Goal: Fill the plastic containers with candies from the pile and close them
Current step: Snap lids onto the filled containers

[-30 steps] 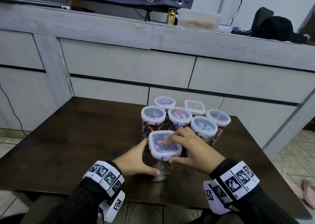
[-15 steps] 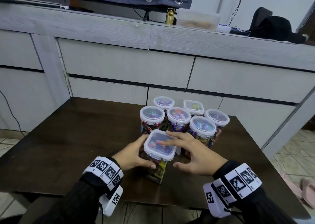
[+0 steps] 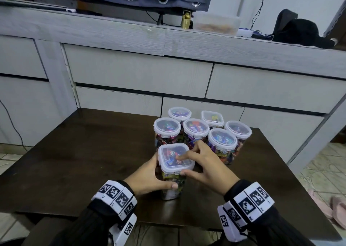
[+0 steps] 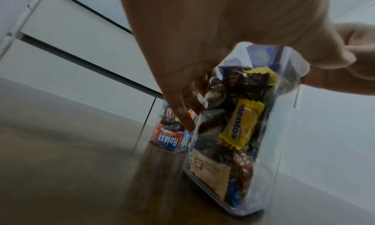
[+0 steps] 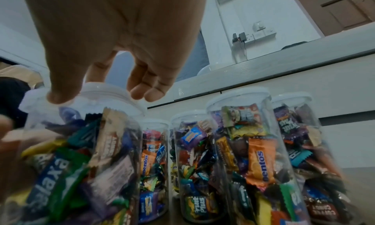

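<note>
A tall square clear container [image 3: 172,186] full of wrapped candies stands on the dark table [image 3: 74,161], near its front. My left hand [image 3: 159,174] grips its body from the left, thumb across the front. My right hand [image 3: 181,165] holds its white-rimmed lid [image 3: 168,168], index finger on top and thumb at the front right edge. In the left wrist view the container [image 4: 239,124] sits between the thumb and fingers of my left hand [image 4: 259,84]. In the right wrist view my right hand [image 5: 101,93] has its thumb and fingertips on the lid [image 5: 113,100].
Several closed jars [image 3: 196,129] of candies stand in a cluster just behind the held container, and show close up as the jars [image 5: 243,148] in the right wrist view. A grey drawer cabinet [image 3: 142,73] runs behind the table. The table's right edge [image 3: 277,163] drops to a tiled floor.
The container was tipped to the left half a second ago and now stands more upright. My right thumb has come in from the table onto the lid's front edge.
</note>
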Available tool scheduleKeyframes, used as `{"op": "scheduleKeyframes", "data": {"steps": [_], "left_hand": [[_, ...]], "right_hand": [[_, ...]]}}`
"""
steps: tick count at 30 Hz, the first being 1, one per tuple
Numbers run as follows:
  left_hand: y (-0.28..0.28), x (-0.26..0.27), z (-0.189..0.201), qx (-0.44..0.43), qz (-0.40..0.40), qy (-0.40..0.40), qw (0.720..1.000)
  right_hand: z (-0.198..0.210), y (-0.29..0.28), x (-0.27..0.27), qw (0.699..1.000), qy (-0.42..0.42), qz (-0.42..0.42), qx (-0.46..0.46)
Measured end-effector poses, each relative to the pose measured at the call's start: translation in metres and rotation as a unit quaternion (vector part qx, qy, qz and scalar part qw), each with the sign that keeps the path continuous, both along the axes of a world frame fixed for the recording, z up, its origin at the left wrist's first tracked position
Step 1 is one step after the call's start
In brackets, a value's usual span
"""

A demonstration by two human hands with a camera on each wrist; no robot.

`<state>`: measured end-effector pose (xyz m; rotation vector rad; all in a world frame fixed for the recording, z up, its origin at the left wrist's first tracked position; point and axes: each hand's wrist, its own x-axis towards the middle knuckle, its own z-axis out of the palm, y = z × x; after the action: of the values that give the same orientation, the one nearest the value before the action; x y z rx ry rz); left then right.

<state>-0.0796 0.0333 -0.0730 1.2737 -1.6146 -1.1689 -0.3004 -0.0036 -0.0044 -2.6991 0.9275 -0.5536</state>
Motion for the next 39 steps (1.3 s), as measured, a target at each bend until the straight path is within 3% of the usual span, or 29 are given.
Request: {"op": "scheduleKeyframes", "data": {"steps": [6,9,15,20,25,30,39], "left_hand": [[-0.008,0.009,0.003,-0.005,-0.022,-0.022,0.999],[-0.012,0.018,0.005,-0.017,-0.015,-0.014,1.0],[-0.01,0.026,0.001,-0.042,0.036,0.01,0.998],[0.001,0.02,-0.004,-0.034,0.041,0.001,0.999],[0.0,0.004,-0.006,-0.033,0.03,-0.044,0.998],[-0.004,0.004,-0.003,-0.039,0.016,-0.034,0.999],[-0.006,0.008,-0.001,-0.038,0.0,-0.024,0.999]], "right_hand": [[0.011,-0.009,-0.015,0.992,-0.07,0.003,0.108],[0.012,-0.013,-0.023,0.99,-0.03,0.01,0.139],[0.01,-0.013,-0.019,0.994,-0.04,0.067,0.078],[0.008,-0.009,-0.005,0.999,-0.011,0.046,0.0],[0.007,-0.008,0.007,0.999,0.029,0.042,-0.009],[0.006,-0.004,0.012,0.996,0.023,0.067,0.058],[-0.001,-0.002,0.017,0.999,0.013,0.039,0.001]]}}
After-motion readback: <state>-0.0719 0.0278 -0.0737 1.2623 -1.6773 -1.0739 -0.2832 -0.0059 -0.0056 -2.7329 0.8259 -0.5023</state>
